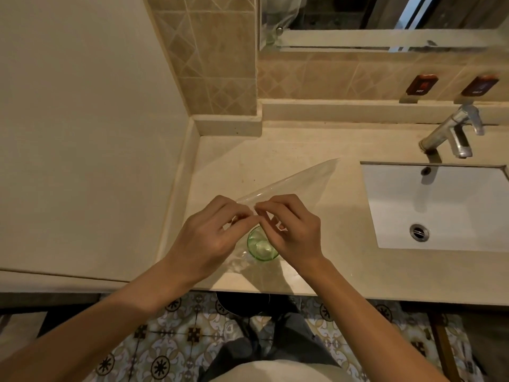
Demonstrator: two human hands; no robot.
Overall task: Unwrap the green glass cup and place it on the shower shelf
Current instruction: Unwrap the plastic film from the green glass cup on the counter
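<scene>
A green glass cup (261, 246) stands upright on the beige stone vanity counter (316, 144), close to the counter's front edge and well left of the white rectangular sink basin (440, 208). Clear plastic wrap (297, 180) surrounds the cup; crumpled folds lie on the counter at its left base, and a long, flat, pointed flap reaches away from the hands toward the back right, ending near the sink's rear left corner.

Both hands work directly above the cup's mouth. The left hand (209, 232) has its fingers curled, with thumb and fingertips pinched on the film just above the rim. The right hand (292, 230) mirrors it, fingers bent and pinching the same bunch of film, so the two sets of fingertips meet almost touching. Neither hand touches the glass itself, as far as can be seen.

A chrome faucet (451, 133) rises behind the sink at the counter's back edge, below two dark hot and cold tags (421, 84) on the tiled wall. A mirror (385, 12) hangs above. Patterned floor tiles (165, 346) show beneath the counter's front edge.
</scene>
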